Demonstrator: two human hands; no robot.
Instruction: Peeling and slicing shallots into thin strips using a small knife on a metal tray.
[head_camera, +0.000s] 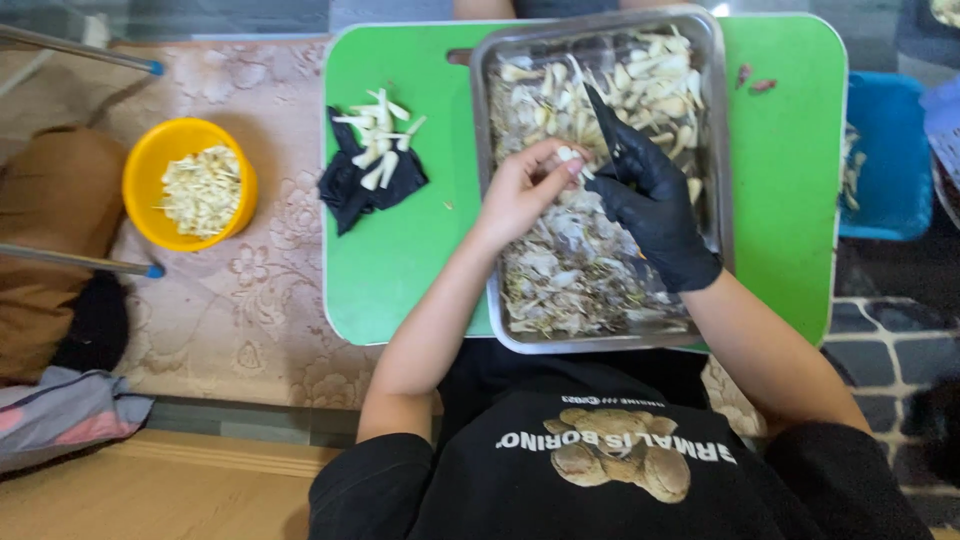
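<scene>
My bare left hand (525, 190) pinches a small garlic clove (568, 155) over a steel tray (720, 150). My right hand (655, 205), in a black glove, grips a dark knife (600, 115) whose blade points up and away beside the clove. The tray holds unpeeled cloves at its far end and papery skins at its near end. It rests on a green board (780, 150). A pile of peeled cloves (380, 140) lies on a black glove (360, 185) on the board's left part.
A yellow bowl (140, 190) of peeled garlic sits on the patterned mat at left. A blue container (890, 150) stands to the right of the board. Metal legs with blue caps (152, 68) and cloth bundles lie at far left.
</scene>
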